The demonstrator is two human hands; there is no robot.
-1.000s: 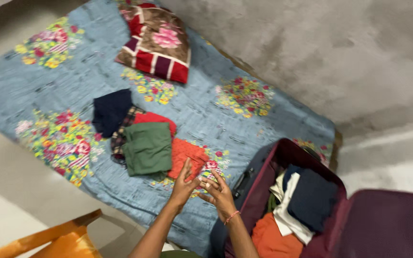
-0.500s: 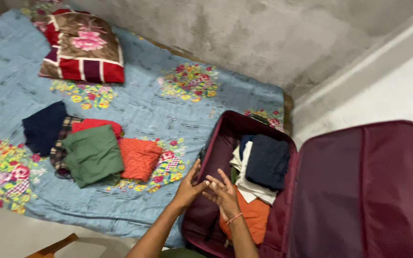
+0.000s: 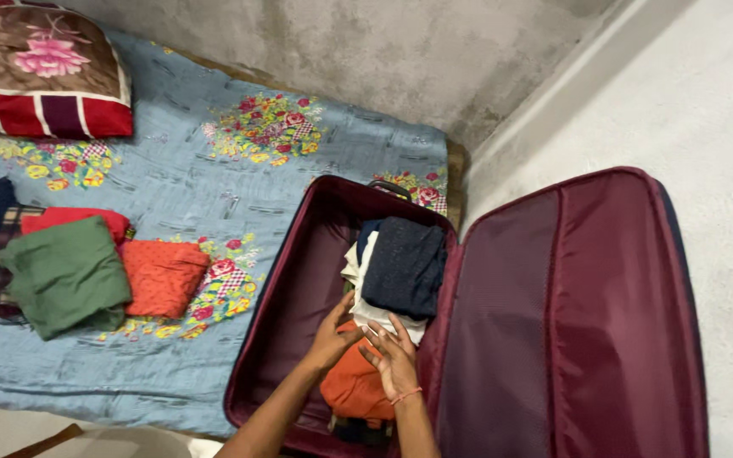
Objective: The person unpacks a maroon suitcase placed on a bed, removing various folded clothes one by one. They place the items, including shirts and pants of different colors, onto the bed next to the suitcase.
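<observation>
Orange garment (image 3: 354, 386) under two open hands, left hand (image 3: 332, 339), right hand (image 3: 394, 360), grip empty, one maroon suitcase (image 3: 299, 280).

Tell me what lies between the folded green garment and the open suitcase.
In the head view, a folded orange garment lies between the green garment and the suitcase, then a strip of flowered blue bedsheet.

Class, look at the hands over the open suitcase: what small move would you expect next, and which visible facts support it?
Probably both hands press down on the orange garment. The left hand and right hand hover open, empty, just above it, beside the dark blue folded garment in the maroon suitcase. Folded clothes, such as the green one, lie on the bedsheet.
</observation>
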